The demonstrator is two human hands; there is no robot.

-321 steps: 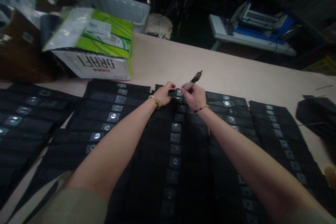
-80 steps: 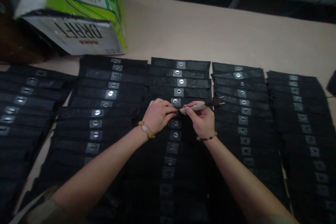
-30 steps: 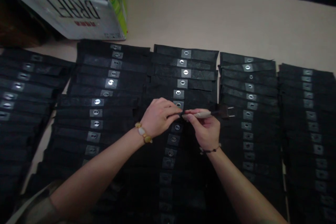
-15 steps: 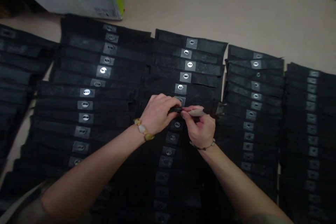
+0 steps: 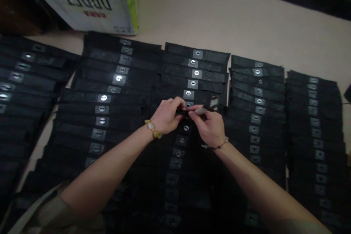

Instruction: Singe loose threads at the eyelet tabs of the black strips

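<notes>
Black flat fabric pieces lie overlapping in rows, each with a small shiny square patch bearing a round mark. Over the middle row, my left hand pinches the edge of one black piece between thumb and fingers. Close against it, my right hand is closed in a pinch on a small pale slip, its fingertips at the same black edge. The pinched spot itself is mostly hidden by my fingers. A blurred shiny strip shows just beyond my right hand.
A white and green box marked DRAFT stands at the back left of the pale table. Further rows of black pieces lie to the left and right. A dark gap lies past the table's far edge.
The camera view has shifted, showing more of the box and the far table edge. Both hands stay together at the middle row, with the right fingers and pale slip turned slightly.
</notes>
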